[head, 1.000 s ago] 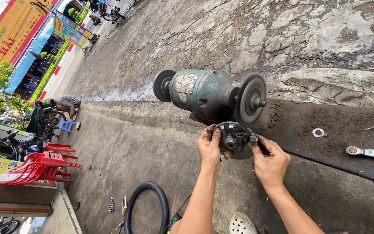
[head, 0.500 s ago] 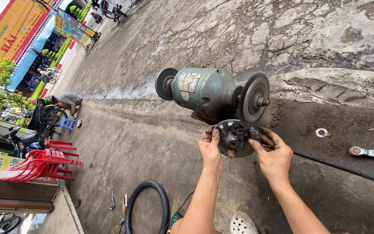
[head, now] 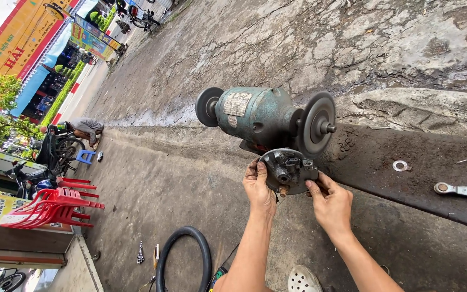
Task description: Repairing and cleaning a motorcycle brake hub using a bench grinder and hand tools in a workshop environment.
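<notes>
A round, greasy metal plate [head: 287,170] with small parts bolted on it is held up in both hands. My left hand [head: 259,187] grips its left edge and my right hand [head: 331,203] grips its right lower edge. Just behind the plate stands a green bench grinder [head: 258,116] on the concrete, with a grinding wheel on each end. The plate's top edge sits close under the grinder's right wheel [head: 316,124].
A washer [head: 400,165] and a wrench [head: 463,190] lie on the dark patch of ground at right. A black rubber tube [head: 185,259] lies near my feet. Stacked red chairs [head: 52,205] and a person crouched by a motorbike [head: 79,132] are at the left.
Both hands and the plate have stayed by the grinder; the plate has turned slightly and my right hand has slid lower along its edge. The view has shifted a little.
</notes>
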